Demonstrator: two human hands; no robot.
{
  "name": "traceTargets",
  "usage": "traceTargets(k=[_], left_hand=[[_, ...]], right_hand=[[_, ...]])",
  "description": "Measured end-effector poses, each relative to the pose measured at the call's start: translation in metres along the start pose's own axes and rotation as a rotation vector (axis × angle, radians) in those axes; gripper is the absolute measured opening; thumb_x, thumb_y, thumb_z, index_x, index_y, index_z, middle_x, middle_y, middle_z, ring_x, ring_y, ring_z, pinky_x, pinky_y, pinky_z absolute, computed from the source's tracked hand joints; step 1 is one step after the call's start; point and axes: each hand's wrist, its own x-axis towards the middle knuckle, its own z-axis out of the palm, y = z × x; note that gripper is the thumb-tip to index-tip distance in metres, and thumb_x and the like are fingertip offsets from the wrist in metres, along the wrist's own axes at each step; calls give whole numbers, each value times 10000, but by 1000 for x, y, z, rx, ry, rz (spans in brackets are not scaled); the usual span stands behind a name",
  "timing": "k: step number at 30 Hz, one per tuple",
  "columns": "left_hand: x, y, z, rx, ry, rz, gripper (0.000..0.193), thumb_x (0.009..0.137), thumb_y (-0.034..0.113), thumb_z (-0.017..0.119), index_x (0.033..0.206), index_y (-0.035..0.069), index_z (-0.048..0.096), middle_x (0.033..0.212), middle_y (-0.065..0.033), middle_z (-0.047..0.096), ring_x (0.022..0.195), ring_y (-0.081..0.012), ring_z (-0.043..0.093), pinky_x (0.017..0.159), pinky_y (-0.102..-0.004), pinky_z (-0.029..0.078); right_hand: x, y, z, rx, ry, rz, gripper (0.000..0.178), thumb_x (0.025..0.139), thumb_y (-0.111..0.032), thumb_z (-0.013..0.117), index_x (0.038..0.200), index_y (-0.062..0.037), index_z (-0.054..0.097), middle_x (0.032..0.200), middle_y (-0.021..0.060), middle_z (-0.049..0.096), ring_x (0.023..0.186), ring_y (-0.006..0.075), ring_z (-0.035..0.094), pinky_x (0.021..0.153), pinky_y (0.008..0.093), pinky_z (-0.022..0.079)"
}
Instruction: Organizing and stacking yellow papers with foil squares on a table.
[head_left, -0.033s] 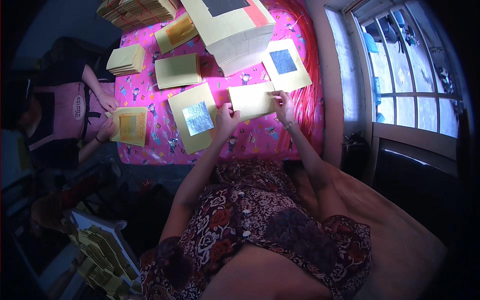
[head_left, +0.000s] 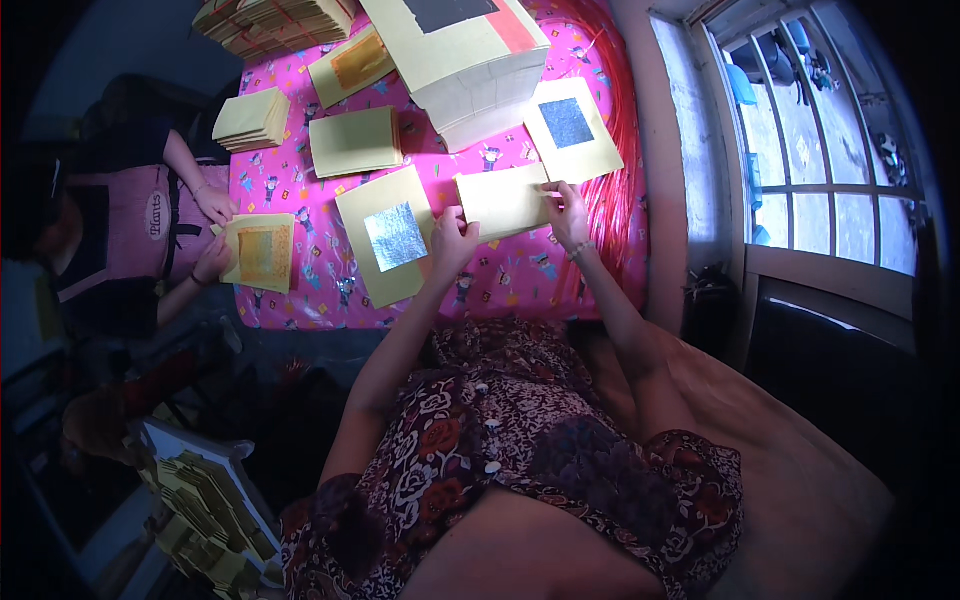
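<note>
Between my two hands is a folded sheet of pale yellow paper (head_left: 507, 200), low over the pink table. My left hand (head_left: 455, 240) pinches its near left corner, and my right hand (head_left: 568, 215) pinches its right edge with thumb and fingers. Left of it lies a yellow sheet with a silver foil square (head_left: 395, 237), partly behind my left wrist. A similar silver-foil sheet (head_left: 570, 130) is just beyond my right hand. Whether the held paper is one layer or several, I cannot tell.
A tall stack of paper (head_left: 485, 100) rises behind my hands. Left of it are folded yellow piles (head_left: 355, 142) and tied bundles (head_left: 270, 25). Red plastic strands (head_left: 620, 130) hang along the right edge. A co-worker's hands (head_left: 212, 255) hold an orange-marked sheet (head_left: 268, 252) at left.
</note>
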Motion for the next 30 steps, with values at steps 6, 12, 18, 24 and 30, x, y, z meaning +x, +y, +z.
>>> traceTargets(k=[6, 12, 18, 24, 30], left_hand=[[-6, 3, 1, 20, -8, 4, 443, 760, 191, 677, 1111, 1, 485, 825, -147, 598, 829, -310, 597, 743, -427, 467], [-4, -11, 12, 137, 81, 120, 434, 776, 210, 673, 1121, 12, 499, 832, -140, 604, 820, -297, 601, 738, -414, 474], [-4, -16, 18, 173, 97, 182, 383, 797, 195, 634, 1101, -17, 539, 922, -176, 582, 889, -325, 578, 774, -427, 460], [-14, -3, 11, 158, 15, 91, 504, 838, 212, 569, 1242, -67, 455, 1077, -280, 531, 1000, -421, 547, 859, -482, 452], [-41, 10, -32, 63, 82, 200, 458, 846, 176, 573, 1245, -27, 475, 1032, -228, 557, 959, -395, 570, 838, -443, 471]], right_hand=[[-1, 11, 5, -126, -30, -16, 152, 866, -48, 564, 1007, -51, 623, 995, 128, 584, 810, 242, 641, 666, 337, 515], [-3, 9, 8, -313, -11, -81, 139, 858, -71, 576, 989, -55, 622, 988, 137, 595, 898, 283, 618, 749, 376, 501], [-3, 12, 13, -197, 3, 24, 131, 869, -79, 574, 989, -58, 620, 982, 142, 594, 899, 267, 620, 743, 369, 506], [-2, 15, 15, -200, -13, 40, 131, 880, -71, 560, 997, -62, 618, 949, 127, 577, 861, 248, 616, 703, 352, 511], [2, -11, 3, -285, 181, -216, 181, 830, -100, 616, 999, -39, 602, 990, 180, 560, 915, 326, 562, 781, 411, 464]])
